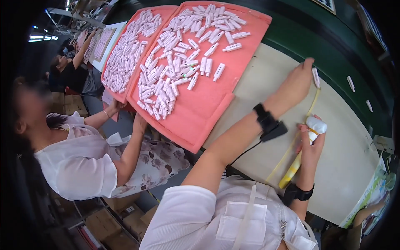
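My left hand (296,81) reaches to the far edge of the pale worktop with its fingers curled. At its fingertips is a small white stick-shaped device (316,78); the back of the hand hides most of the grip. Closer to me, my right hand (311,148) is closed around a white rounded bundle (316,124) with an orange band round it. A yellow-and-white tube (290,171) slants down below that hand, in line with the bundle; whether they are one piece I cannot tell. A thin yellow strip (287,155) runs along the worktop.
Two more white devices (351,83) lie on the dark green belt (337,54) beyond the worktop (341,166). Pink foam trays (227,79) heaped with similar devices stand at left. A co-worker (79,154) sits beside them. Plastic packaging (368,191) hangs at the right edge.
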### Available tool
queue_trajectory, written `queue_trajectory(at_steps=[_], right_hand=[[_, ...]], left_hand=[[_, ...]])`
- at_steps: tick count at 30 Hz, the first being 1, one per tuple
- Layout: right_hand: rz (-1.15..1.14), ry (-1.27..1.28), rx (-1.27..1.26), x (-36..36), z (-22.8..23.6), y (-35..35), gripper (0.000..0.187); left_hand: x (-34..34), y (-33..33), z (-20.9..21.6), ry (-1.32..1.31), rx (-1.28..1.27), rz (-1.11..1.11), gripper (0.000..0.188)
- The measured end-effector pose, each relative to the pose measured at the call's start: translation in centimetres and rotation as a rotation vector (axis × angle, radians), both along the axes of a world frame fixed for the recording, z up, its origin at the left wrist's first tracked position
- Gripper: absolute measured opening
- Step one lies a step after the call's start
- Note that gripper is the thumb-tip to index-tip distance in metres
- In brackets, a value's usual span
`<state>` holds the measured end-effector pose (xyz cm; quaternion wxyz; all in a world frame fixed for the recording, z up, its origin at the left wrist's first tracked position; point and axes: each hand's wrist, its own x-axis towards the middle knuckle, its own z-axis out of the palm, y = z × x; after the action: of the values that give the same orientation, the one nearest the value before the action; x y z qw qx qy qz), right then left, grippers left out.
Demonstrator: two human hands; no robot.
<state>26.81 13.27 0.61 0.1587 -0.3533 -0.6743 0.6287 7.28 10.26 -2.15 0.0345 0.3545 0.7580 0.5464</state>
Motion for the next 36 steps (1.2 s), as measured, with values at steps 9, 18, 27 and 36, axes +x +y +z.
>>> queue_trajectory(at_steps=[9,18,27,36], right_hand=[[0.012,0.007,0.010,0.3,0.0,0.2,0.048],[0.043,0.058,-0.038,0.4,0.2,0.4,0.049],[-0.008,0.109,-0.083,0.6,0.9,0.5,0.054],[0.033,0.145,-0.195,0.8,1.9,0.7,0.054]], left_hand=[[-1.2,-3.4,0.7,0.195,-0.104,-0.017,0.035],[1.4,-2.1,2.8,0.201,-0.464,-0.391,0.026],[4.9,-6.9,3.6,-0.565,0.032,-0.466,0.023],[6.6,-8.7,2.2,-0.213,0.021,-0.341,0.022]])
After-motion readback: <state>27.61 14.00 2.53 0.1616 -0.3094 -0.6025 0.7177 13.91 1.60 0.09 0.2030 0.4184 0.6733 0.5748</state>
